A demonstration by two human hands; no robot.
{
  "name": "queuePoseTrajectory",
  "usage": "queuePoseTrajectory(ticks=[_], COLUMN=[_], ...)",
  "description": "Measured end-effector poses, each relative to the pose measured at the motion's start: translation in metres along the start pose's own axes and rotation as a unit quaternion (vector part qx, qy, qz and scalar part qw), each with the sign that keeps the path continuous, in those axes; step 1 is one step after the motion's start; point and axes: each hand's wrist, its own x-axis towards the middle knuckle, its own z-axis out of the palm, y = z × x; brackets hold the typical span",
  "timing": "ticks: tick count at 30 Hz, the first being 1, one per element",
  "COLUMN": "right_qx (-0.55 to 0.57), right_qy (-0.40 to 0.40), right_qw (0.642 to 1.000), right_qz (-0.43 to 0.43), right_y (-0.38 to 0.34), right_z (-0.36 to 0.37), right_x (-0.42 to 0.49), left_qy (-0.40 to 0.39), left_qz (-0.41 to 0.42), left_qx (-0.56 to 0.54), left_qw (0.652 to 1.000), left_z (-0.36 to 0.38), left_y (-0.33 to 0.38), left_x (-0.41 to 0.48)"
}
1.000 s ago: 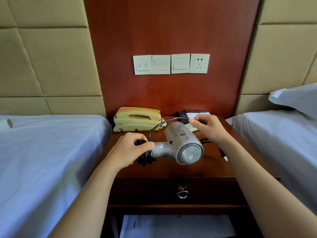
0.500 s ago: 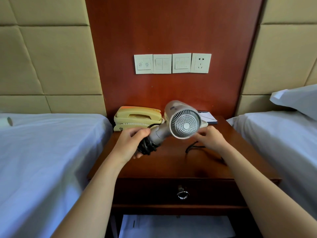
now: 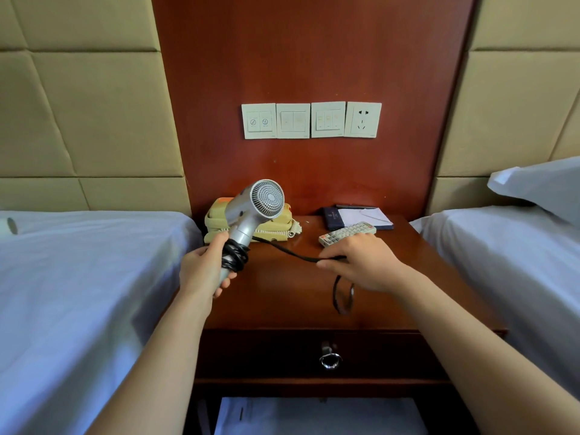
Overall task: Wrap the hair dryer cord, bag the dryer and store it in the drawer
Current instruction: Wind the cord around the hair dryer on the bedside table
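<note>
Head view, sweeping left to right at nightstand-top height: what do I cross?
Left bed → left hand, gripping the dryer handle → hair dryer → stretched cord → right hand, pinching the cord → right bed.

Your left hand (image 3: 204, 271) curls round the handle of the hair dryer (image 3: 251, 211), forearm reaching forward. Your right hand (image 3: 364, 262), palm down, pinches the cord (image 3: 292, 253) between thumb and fingertips, arm extended.
</note>
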Motion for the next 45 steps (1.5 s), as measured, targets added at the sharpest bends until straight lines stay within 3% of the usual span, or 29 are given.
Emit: queuePoseTrajectory(ticks=[4,8,14,21,28,31,34,41,45], right_qx=[-0.036,-0.050,-0.019,0.056,0.071,0.080,0.165,0.340,0.408], right_qy=[0.068,0.101,0.162,0.217,0.178,0.167,0.127,-0.002,-0.006], right_qw=[0.993,0.986,0.980,0.971,0.980,0.981,0.978,0.940,0.910], right_qz=[-0.088,-0.123,-0.116,-0.078,-0.046,-0.050,-0.023,0.029,0.076], right_y=[-0.014,-0.030,-0.040,-0.040,-0.038,-0.040,-0.036,-0.005,0.014], right_z=[-0.006,-0.010,-0.018,-0.020,-0.019,-0.020,-0.025,-0.044,-0.038], right_x=[0.004,0.009,0.014,0.018,0.021,0.019,0.019,0.008,0.003], left_qy=[0.028,0.030,0.043,0.005,-0.013,-0.012,-0.012,-0.045,-0.114], left_qz=[-0.002,0.068,0.199,0.260,0.337,0.325,0.344,0.356,0.329], left_qx=[0.018,0.109,0.345,0.396,0.467,0.485,0.490,0.488,0.471], left_qw=[0.999,0.991,0.916,0.881,0.817,0.812,0.801,0.795,0.811], left_z=[0.003,0.007,0.019,0.025,0.032,0.035,0.034,0.023,0.012], left_y=[-0.002,-0.006,-0.001,0.006,0.014,0.015,0.015,0.017,0.017], left_x=[0.002,0.003,-0.013,-0.037,-0.054,-0.058,-0.057,-0.054,-0.049])
